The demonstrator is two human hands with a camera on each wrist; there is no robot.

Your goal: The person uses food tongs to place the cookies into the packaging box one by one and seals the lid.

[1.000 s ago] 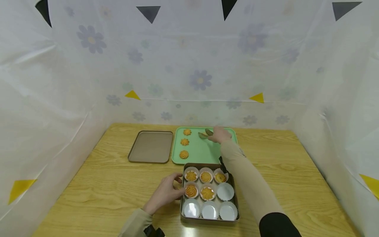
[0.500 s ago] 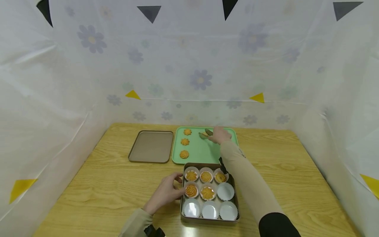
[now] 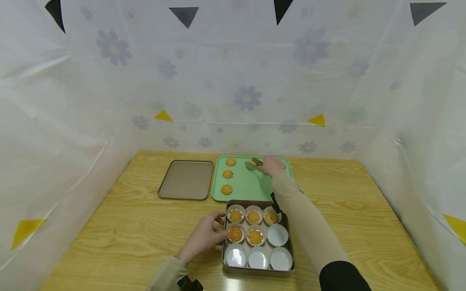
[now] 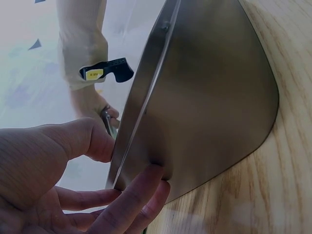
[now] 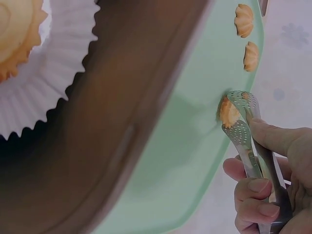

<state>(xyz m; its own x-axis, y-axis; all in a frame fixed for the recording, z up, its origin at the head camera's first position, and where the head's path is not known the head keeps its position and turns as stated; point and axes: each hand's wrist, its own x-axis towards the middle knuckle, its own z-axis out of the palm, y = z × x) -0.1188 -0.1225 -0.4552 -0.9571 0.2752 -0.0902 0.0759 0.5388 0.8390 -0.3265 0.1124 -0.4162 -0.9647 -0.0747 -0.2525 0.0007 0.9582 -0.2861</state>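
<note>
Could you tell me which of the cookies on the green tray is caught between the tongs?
The cookie at the tray's far middle, clamped in the tongs gripped by the right hand. The other three cookies lie untouched in a column along the left edge.

We see a staged recording booth rather than a home kitchen, a wooden table (image 3: 145, 234) at its centre, white flower-printed plastic sheeting (image 3: 109, 81) walling the table on three sides, yellow and black triangle markers (image 3: 163, 117) stuck on the sheeting above the table
</note>
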